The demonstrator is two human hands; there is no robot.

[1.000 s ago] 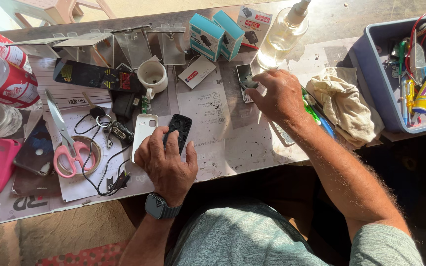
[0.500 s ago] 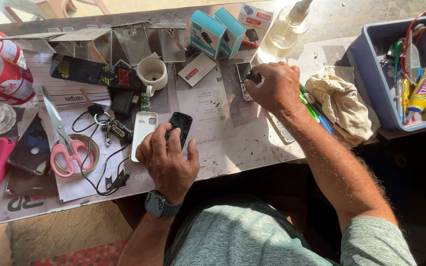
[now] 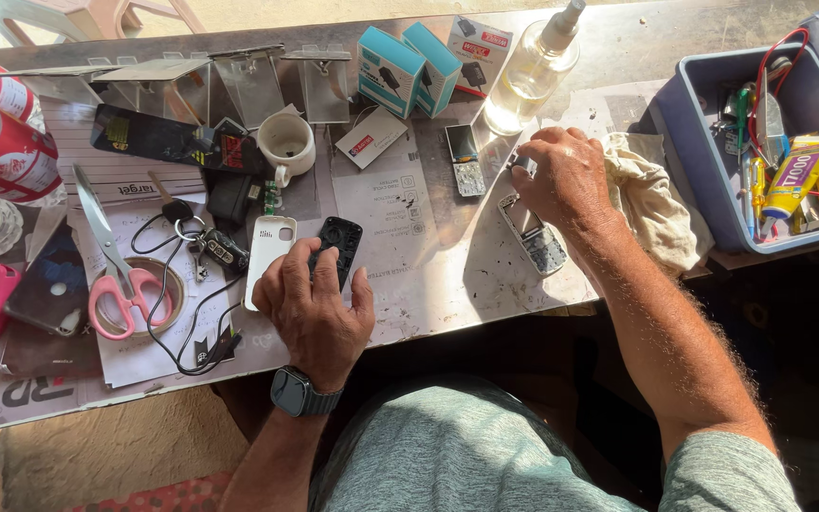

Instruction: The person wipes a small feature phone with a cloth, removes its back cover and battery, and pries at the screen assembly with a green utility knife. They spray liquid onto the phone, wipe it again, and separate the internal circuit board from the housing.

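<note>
Phone shell point(image 3: 336, 248), black and ribbed on its back, lies flat on the table point(image 3: 447, 275) near the front edge, with the left hand point(image 3: 318, 305) resting on its lower end; the fingers curl over it and pin it down rather than lift it. A white phone cover point(image 3: 267, 254) lies touching that hand at nine o'clock from the shell. A dark wristwatch point(image 3: 303, 393) sits on the left wrist.

Well apart, at three o'clock from the shell, the right hand point(image 3: 569, 178) is bent over an opened grey phone point(image 3: 533, 234), fingertips pressed down at the phone's upper end. Whether they pinch anything small there, I cannot tell. A second small keypad phone point(image 3: 465, 160) lies just beside that hand at nine o'clock. A crumpled cloth point(image 3: 654, 199) lies at three o'clock from the right hand, touching the wrist, and beyond it stands a blue tub point(image 3: 703, 166) of tools and wires. Pink-handled scissors point(image 3: 111, 261) lie at nine o'clock from the white cover, past a bunch of keys point(image 3: 209, 248). A white cup point(image 3: 286, 146) stands at eleven o'clock from the shell.
</note>
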